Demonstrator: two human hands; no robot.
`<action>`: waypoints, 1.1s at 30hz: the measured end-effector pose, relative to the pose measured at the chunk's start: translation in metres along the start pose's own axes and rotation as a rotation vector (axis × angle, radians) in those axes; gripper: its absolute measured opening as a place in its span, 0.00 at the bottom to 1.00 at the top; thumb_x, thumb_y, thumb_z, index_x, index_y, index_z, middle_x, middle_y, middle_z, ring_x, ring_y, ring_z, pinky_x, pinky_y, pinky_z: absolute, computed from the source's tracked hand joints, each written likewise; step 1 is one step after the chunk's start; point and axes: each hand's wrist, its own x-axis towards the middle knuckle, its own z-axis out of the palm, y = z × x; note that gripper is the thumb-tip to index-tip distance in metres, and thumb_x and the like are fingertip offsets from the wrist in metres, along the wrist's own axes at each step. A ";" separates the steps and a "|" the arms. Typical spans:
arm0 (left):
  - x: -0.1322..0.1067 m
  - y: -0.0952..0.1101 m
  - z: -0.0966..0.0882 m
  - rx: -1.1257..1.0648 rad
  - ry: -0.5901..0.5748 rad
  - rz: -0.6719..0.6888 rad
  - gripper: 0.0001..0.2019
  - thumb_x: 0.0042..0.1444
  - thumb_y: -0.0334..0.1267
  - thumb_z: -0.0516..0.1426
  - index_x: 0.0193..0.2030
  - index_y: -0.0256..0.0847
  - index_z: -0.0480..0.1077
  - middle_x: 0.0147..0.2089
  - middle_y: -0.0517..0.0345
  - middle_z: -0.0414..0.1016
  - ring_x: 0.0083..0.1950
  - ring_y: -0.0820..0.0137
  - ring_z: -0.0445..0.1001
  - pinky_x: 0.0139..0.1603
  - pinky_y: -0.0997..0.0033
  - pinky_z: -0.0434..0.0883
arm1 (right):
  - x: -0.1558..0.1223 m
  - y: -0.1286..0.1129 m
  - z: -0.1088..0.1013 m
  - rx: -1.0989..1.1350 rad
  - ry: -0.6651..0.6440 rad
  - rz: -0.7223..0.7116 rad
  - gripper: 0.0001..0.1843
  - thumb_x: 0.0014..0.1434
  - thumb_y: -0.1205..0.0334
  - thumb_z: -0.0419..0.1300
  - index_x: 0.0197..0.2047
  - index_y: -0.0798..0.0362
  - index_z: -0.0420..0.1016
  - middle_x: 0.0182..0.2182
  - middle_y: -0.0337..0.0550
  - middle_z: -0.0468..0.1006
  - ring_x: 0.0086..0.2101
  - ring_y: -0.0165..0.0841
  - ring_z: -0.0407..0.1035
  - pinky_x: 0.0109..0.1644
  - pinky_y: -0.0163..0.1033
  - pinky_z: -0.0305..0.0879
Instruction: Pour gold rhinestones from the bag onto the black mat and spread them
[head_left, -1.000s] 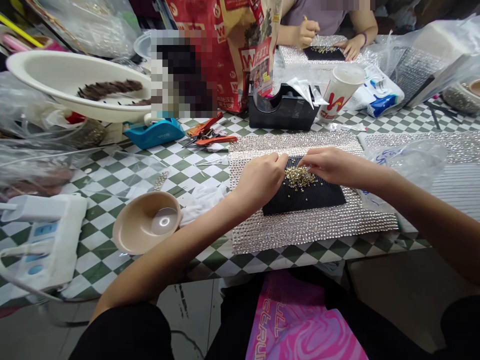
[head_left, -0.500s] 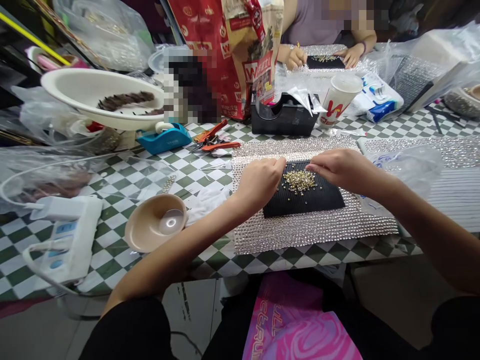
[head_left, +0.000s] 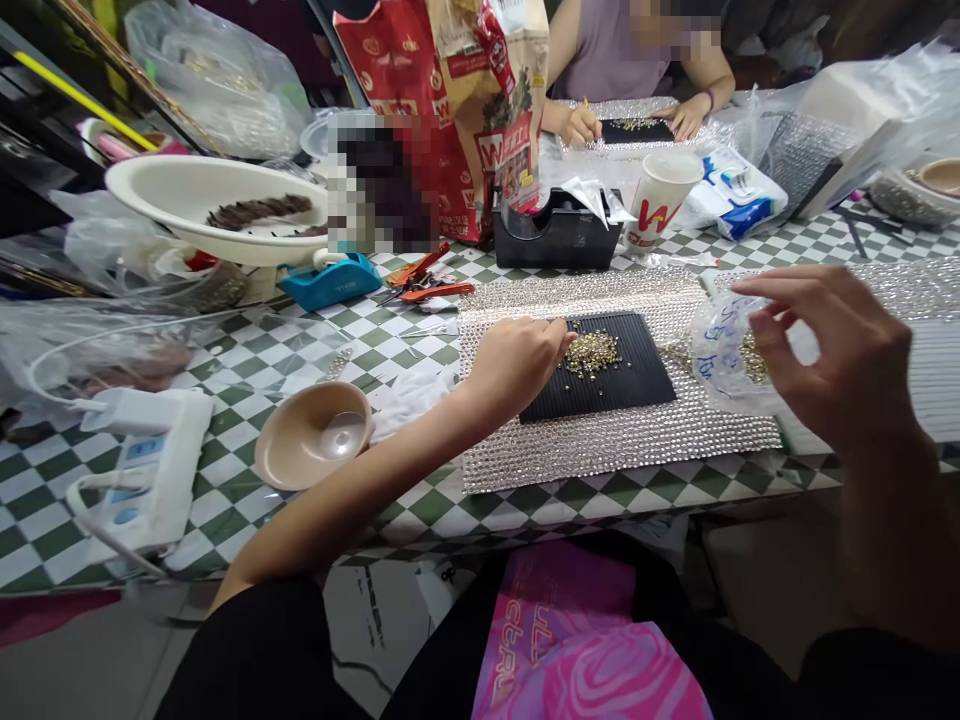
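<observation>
My left hand [head_left: 517,368] is closed at the upper left edge of a black ribbed tray [head_left: 637,375]. Whatever its fingertips pinch is too small to make out. A heap of small gold rhinestones [head_left: 592,352] lies on the tray. To the right, my right hand [head_left: 844,355] has its thumb and forefinger curled at a clear plastic bag [head_left: 720,355] marked in blue writing, and seems to grip it. More gold pieces show inside the bag and by its left end. Under the tray is a sparkling rhinestone mat [head_left: 555,455].
A beige bowl [head_left: 274,440] and a white power strip [head_left: 169,450] stand left. Pliers [head_left: 435,292], a blue tape dispenser [head_left: 334,280], a black dispenser [head_left: 555,245] and a paper cup [head_left: 664,200] line the back. Across the table, another person works at a similar tray [head_left: 637,132].
My right hand has left the tray's right edge and moved right to the plastic bag. The bag has shifted left and changed shape. My left hand stays at the tray.
</observation>
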 end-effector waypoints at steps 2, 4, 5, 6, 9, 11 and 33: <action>-0.001 0.002 -0.002 0.001 0.013 -0.003 0.17 0.65 0.40 0.42 0.33 0.36 0.67 0.25 0.54 0.68 0.25 0.72 0.62 0.26 0.68 0.49 | -0.017 0.010 -0.004 -0.064 0.144 0.062 0.15 0.56 0.66 0.52 0.47 0.50 0.70 0.44 0.44 0.73 0.46 0.34 0.67 0.52 0.42 0.65; -0.002 0.003 -0.005 0.006 0.030 -0.008 0.16 0.64 0.38 0.42 0.33 0.36 0.67 0.25 0.54 0.68 0.24 0.73 0.61 0.26 0.69 0.48 | -0.033 0.026 -0.005 -0.137 0.269 0.120 0.15 0.57 0.65 0.50 0.46 0.52 0.71 0.43 0.46 0.74 0.48 0.36 0.67 0.54 0.45 0.63; -0.002 0.003 -0.006 0.011 0.040 -0.012 0.16 0.64 0.38 0.42 0.33 0.35 0.67 0.25 0.54 0.68 0.24 0.73 0.61 0.25 0.69 0.48 | -0.040 0.036 -0.004 -0.167 0.332 0.150 0.15 0.57 0.64 0.49 0.45 0.53 0.72 0.42 0.48 0.75 0.47 0.36 0.67 0.54 0.45 0.63; -0.002 0.003 -0.007 0.015 0.050 -0.015 0.15 0.64 0.37 0.42 0.33 0.35 0.66 0.25 0.54 0.68 0.24 0.73 0.60 0.25 0.69 0.48 | -0.047 0.046 -0.002 -0.191 0.387 0.189 0.15 0.58 0.63 0.48 0.44 0.54 0.73 0.41 0.48 0.75 0.47 0.37 0.67 0.55 0.46 0.62; -0.003 0.001 -0.011 0.021 0.076 -0.032 0.12 0.62 0.33 0.43 0.37 0.35 0.67 0.26 0.54 0.69 0.24 0.73 0.60 0.25 0.69 0.49 | -0.063 0.078 0.006 -0.194 0.532 0.286 0.18 0.59 0.58 0.46 0.43 0.53 0.74 0.40 0.48 0.76 0.47 0.36 0.68 0.55 0.47 0.61; -0.003 0.000 -0.014 0.019 0.090 -0.046 0.11 0.60 0.31 0.44 0.40 0.35 0.67 0.27 0.54 0.70 0.24 0.73 0.61 0.26 0.70 0.50 | -0.072 0.096 0.014 -0.183 0.614 0.341 0.20 0.60 0.56 0.44 0.42 0.55 0.74 0.39 0.49 0.75 0.46 0.37 0.68 0.53 0.47 0.62; -0.001 -0.011 -0.021 0.015 0.135 -0.082 0.11 0.59 0.31 0.45 0.39 0.36 0.67 0.29 0.55 0.71 0.26 0.72 0.63 0.26 0.71 0.52 | -0.097 0.144 0.064 0.112 0.613 0.647 0.25 0.60 0.55 0.37 0.43 0.58 0.70 0.36 0.52 0.74 0.37 0.35 0.71 0.40 0.42 0.67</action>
